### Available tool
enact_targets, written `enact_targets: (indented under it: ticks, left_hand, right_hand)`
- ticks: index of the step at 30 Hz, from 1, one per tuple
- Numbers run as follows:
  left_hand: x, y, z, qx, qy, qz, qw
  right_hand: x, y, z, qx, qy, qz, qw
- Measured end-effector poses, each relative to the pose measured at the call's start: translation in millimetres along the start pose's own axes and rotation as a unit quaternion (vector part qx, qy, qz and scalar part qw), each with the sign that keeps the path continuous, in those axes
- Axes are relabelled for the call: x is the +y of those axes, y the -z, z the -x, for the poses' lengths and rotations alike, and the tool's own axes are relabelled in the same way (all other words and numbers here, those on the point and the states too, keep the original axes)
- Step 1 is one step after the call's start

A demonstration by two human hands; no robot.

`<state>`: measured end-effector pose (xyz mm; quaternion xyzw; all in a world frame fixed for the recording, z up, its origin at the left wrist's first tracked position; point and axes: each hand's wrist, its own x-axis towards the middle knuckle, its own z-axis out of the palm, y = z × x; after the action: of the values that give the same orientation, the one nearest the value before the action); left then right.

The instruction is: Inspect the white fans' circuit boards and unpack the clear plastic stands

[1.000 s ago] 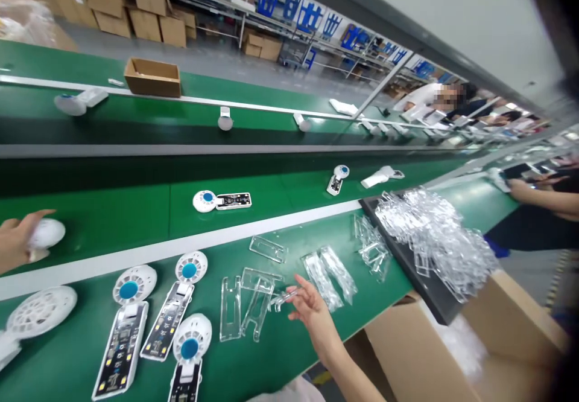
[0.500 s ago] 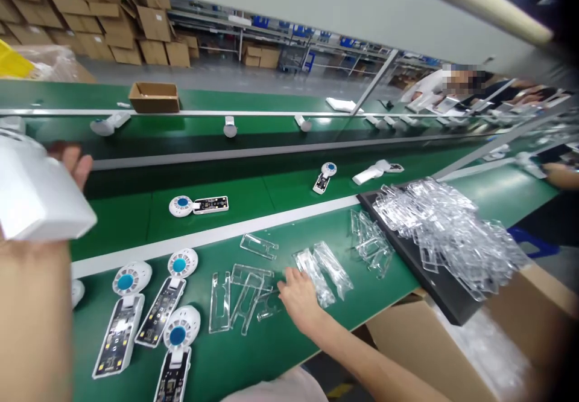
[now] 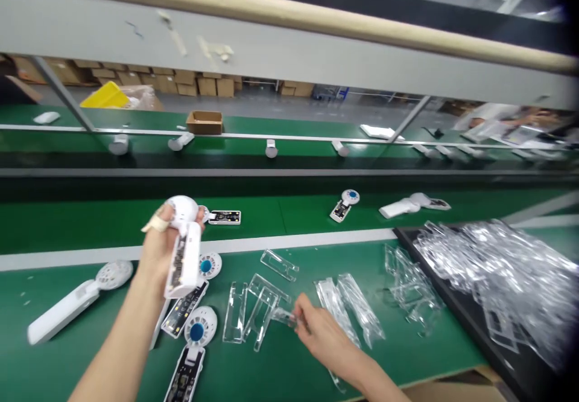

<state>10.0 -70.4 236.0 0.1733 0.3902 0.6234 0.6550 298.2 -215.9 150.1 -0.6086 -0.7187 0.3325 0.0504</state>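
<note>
My left hand (image 3: 159, 251) is closed around a white handheld fan body (image 3: 183, 251), held upright above the green bench with its circuit board showing. A strip of tape wraps one finger. My right hand (image 3: 323, 338) pinches a small clear plastic piece (image 3: 284, 316) just right of several clear plastic covers (image 3: 253, 305) lying on the bench. Below my left hand lie open fan halves with blue hubs (image 3: 196, 331) and circuit boards (image 3: 183, 308). A closed white fan (image 3: 72, 302) lies at the left.
A black tray (image 3: 456, 293) heaped with clear plastic parts (image 3: 502, 269) sits at the right. Bagged clear pieces (image 3: 348, 305) lie beside my right hand. Beyond the white line, the conveyor belt (image 3: 294, 206) carries more fan units (image 3: 344, 204). A cardboard box (image 3: 204, 122) stands on the far line.
The view tilted and swung left. My left hand lowered the white fan body to mid-frame. My right hand lifted a small clear piece from the bench.
</note>
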Motion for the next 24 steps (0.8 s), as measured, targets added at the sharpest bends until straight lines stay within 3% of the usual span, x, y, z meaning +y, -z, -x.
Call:
enact_targets:
  ticks: [2,5,8,13,18,24]
  left_hand:
    - [-14,7.2,1,0.018,0.034,0.013,0.999]
    - [-33,12.9,3,0.052,0.004,-0.009,0.999]
    - [-44,11.4,10,0.058,-0.066,-0.016,0.996]
    - [-49,4.4,25,0.071,-0.108,-0.054,0.990]
    - [-52,3.2,31,0.046,-0.146,-0.109,0.982]
    - [-48,1.9,31,0.062,-0.157,-0.083,0.982]
  right_hand:
    - [-15,15,-5,0.008,-0.012,-0.111,0.994]
    - [-48,31,-23,0.070,0.027,-0.144,0.987]
    - [-90,33,-46,0.136,0.066,-0.071,0.986]
    - [-144,12,-71,0.181,0.055,0.104,0.976]
    - [-159,-7,-83,0.223,0.055,0.132,0.964]
    - [-150,-20,-91,0.242,0.072,0.086,0.964]
